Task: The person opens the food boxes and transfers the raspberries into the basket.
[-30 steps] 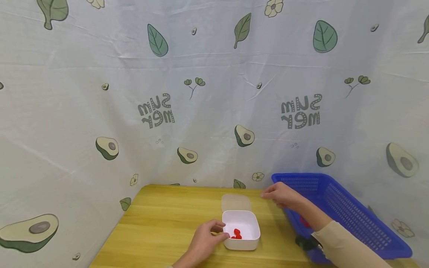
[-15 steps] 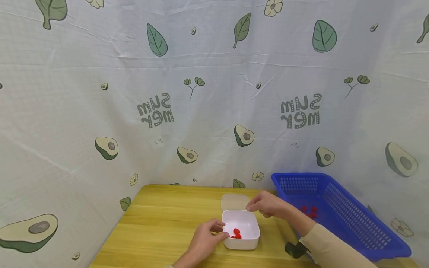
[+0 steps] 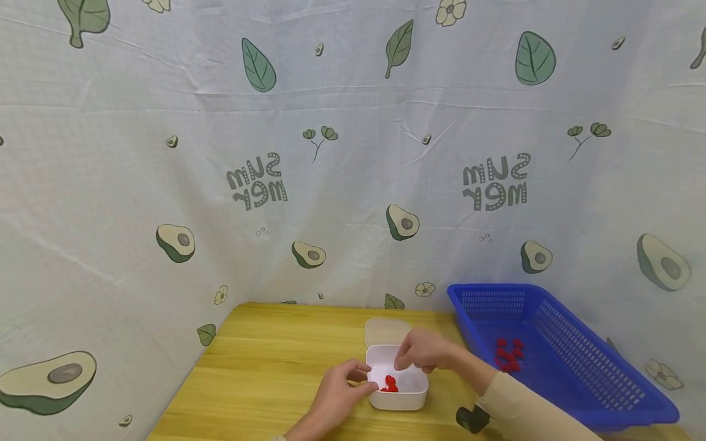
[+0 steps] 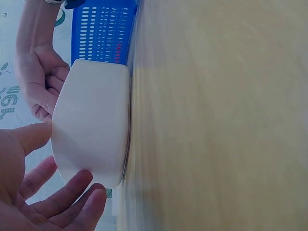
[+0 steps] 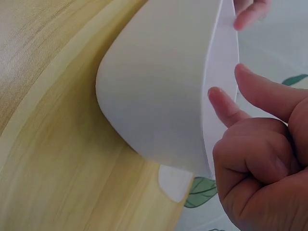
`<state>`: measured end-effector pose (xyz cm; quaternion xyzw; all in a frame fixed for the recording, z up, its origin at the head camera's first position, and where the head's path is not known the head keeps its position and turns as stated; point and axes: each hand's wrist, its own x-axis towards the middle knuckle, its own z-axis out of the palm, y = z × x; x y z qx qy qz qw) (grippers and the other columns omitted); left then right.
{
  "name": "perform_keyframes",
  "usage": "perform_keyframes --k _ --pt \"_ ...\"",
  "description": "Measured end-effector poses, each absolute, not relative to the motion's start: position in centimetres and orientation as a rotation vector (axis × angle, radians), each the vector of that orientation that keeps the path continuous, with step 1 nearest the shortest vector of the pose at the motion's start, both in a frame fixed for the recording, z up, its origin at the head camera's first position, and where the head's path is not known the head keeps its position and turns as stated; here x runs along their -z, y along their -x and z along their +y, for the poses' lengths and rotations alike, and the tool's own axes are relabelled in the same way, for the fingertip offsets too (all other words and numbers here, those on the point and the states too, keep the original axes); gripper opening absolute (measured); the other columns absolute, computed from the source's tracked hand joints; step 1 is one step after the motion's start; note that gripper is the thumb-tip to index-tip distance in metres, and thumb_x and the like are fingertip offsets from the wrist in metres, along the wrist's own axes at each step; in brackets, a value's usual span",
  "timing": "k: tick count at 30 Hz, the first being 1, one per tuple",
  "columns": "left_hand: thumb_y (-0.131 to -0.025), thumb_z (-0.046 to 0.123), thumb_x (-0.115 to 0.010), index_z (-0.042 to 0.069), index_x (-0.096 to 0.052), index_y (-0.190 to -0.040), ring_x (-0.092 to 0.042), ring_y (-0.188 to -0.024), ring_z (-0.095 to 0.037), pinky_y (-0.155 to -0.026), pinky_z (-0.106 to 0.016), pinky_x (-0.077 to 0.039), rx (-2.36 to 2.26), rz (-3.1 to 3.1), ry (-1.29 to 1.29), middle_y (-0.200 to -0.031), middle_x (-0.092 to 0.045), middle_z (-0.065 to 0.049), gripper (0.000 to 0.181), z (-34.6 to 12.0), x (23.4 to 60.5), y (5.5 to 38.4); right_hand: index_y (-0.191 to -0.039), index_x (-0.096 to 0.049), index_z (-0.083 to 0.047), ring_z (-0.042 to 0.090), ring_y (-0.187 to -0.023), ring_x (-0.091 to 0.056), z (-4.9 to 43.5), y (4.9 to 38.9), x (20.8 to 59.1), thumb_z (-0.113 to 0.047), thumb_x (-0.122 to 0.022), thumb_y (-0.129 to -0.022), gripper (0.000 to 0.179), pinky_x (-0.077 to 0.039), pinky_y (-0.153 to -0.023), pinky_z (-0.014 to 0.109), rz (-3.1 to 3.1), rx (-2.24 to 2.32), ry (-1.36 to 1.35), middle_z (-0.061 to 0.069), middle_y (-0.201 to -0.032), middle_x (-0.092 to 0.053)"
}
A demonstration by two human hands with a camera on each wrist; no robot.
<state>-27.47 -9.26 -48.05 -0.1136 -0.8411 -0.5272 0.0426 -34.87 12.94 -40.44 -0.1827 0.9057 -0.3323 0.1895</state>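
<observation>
A white square box (image 3: 397, 401) stands on the wooden table, with a few small red pieces (image 3: 390, 383) in its front part; their kind is too small to make out. My left hand (image 3: 333, 392) rests against the box's left side, thumb at the front left corner and fingers loosely spread on the wall. Over the box's right rim, my right hand (image 3: 429, 351) reaches inside. In the right wrist view its thumb and index finger (image 5: 224, 106) are apart with nothing visible between them, the other fingers curled in. Behind the box lies a pale translucent lid (image 3: 386, 331).
A blue perforated basket (image 3: 568, 373) stands at the right of the table, holding several red pieces (image 3: 510, 355). A dark camera (image 3: 472, 419) sits at my right wrist. A patterned curtain (image 3: 353, 184) hangs behind the table (image 3: 265, 367).
My right hand has moved left and down, from beside the blue basket to inside the white box. The red pieces in the basket have come into view. The left hand has stayed put.
</observation>
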Motion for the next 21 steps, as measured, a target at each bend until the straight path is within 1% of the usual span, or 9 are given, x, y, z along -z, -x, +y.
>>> perform_keyframes --k 4,8,17,21 --pt "-0.086 0.032 -0.08 0.014 -0.072 -0.109 -0.067 -0.09 -0.013 -0.078 -0.033 -0.059 1.612 -2.577 0.35 -0.101 -0.074 -0.003 0.03 -9.3 48.1 27.6 -0.084 -0.078 -0.01 0.011 -0.044 -0.03 12.3 34.6 40.7 -0.014 -0.08 -0.084 0.005 -0.03 -0.043 0.018 2.546 0.875 0.51 -0.003 -0.054 -0.04" --pt "-0.086 0.032 -0.08 0.014 -0.072 -0.108 -0.067 -0.09 -0.013 -0.079 -0.032 -0.058 1.607 -2.581 0.342 -0.101 -0.074 -0.003 0.03 -9.3 48.1 27.6 -0.081 -0.077 -0.009 0.009 -0.043 -0.028 11.6 34.5 41.0 -0.011 -0.078 -0.084 0.004 -0.025 -0.041 0.018 2.527 0.819 0.542 -0.004 -0.052 -0.037" --pt "-0.086 0.029 -0.081 0.014 -0.072 -0.108 -0.069 -0.089 -0.016 -0.077 -0.033 -0.058 1.619 -2.559 0.362 -0.101 -0.075 -0.005 0.028 -9.2 48.2 27.5 -0.07 -0.071 -0.008 0.007 -0.041 -0.022 10.7 34.3 41.3 -0.004 -0.079 -0.079 0.013 -0.019 -0.039 0.019 2.523 0.693 0.607 -0.006 -0.05 -0.032" --pt "-0.085 0.029 -0.081 0.015 -0.072 -0.107 -0.069 -0.087 -0.015 -0.076 -0.032 -0.057 1.619 -2.553 0.359 -0.1 -0.075 -0.003 0.028 -9.1 48.2 27.5 -0.067 -0.068 -0.008 0.007 -0.041 -0.022 10.3 34.3 41.4 -0.003 -0.08 -0.077 0.017 -0.019 -0.039 0.019 2.581 0.631 0.62 -0.004 -0.052 -0.041"
